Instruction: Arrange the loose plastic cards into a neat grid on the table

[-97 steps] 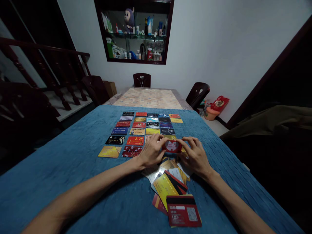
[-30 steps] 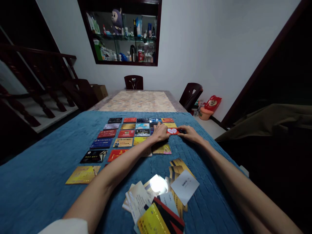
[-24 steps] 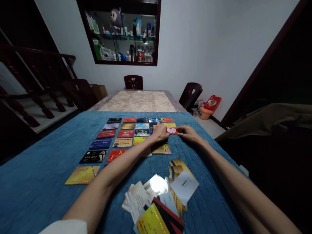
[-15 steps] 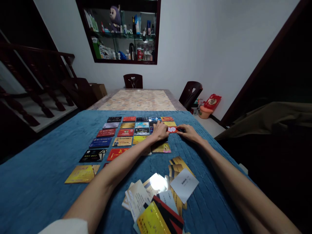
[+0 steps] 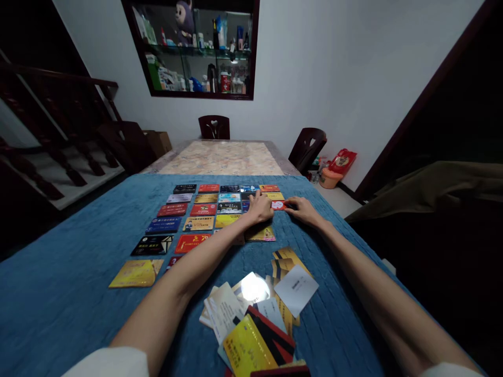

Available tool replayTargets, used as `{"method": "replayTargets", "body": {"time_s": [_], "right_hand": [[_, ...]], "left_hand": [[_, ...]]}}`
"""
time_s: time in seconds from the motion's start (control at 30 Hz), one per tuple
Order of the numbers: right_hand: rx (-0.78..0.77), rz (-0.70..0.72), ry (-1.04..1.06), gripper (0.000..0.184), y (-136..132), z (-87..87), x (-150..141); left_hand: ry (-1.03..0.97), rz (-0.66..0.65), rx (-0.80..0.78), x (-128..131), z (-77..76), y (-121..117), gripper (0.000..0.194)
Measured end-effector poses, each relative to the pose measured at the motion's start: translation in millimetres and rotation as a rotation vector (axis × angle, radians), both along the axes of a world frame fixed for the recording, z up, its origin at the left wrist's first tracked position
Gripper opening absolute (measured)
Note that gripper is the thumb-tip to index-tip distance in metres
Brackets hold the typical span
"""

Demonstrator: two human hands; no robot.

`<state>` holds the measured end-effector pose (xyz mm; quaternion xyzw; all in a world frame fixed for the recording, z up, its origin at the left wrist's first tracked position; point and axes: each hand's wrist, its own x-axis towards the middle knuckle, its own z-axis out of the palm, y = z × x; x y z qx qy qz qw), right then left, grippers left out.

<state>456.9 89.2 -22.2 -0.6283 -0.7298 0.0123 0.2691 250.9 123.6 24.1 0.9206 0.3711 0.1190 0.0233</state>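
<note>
A red card with a white heart design (image 5: 278,205) lies at the right end of a row on the blue cloth. My left hand (image 5: 259,208) is at its left edge, fingers bent and partly over neighbouring cards. At the card's right edge, my right hand (image 5: 302,210) pinches it between thumb and fingers. Several colourful cards stand in rows to the left, among them a blue card (image 5: 163,225), a black card (image 5: 152,245) and a yellow card (image 5: 137,273). My left forearm covers part of the lower rows.
Nearer to me is a loose heap of cards, with a white card (image 5: 296,290) and a yellow card (image 5: 248,346) on top. The blue cloth (image 5: 78,262) covers the near table; a patterned tabletop (image 5: 231,157) extends beyond. Dark chairs (image 5: 214,127) stand around it.
The view has tilted slightly downward, and a dark red edge shows at the bottom of the heap. The red card looks flatter in its row; both hands stay at its ends.
</note>
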Motion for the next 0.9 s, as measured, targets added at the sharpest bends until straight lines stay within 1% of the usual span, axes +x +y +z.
{"method": "replayTargets", "body": {"time_s": [0.27, 0.43, 0.63, 0.9], "right_hand": [[0.015, 0.007, -0.03, 0.023, 0, 0.2, 0], [0.041, 0.001, -0.038, 0.026, -6, 2.2, -1], [0.082, 0.001, -0.038, 0.027, -23, 8.6, -5], [0.132, 0.02, -0.014, 0.019, -53, 19.6, -18]], "left_hand": [[0.009, -0.029, 0.025, -4, 0.6, -2, 0.026], [-0.011, -0.056, 0.047, -9, 2.3, -8, 0.026], [-0.035, -0.101, 0.073, -16, 7.5, -26, 0.025], [-0.075, -0.159, 0.094, -30, 13.8, -54, 0.021]]}}
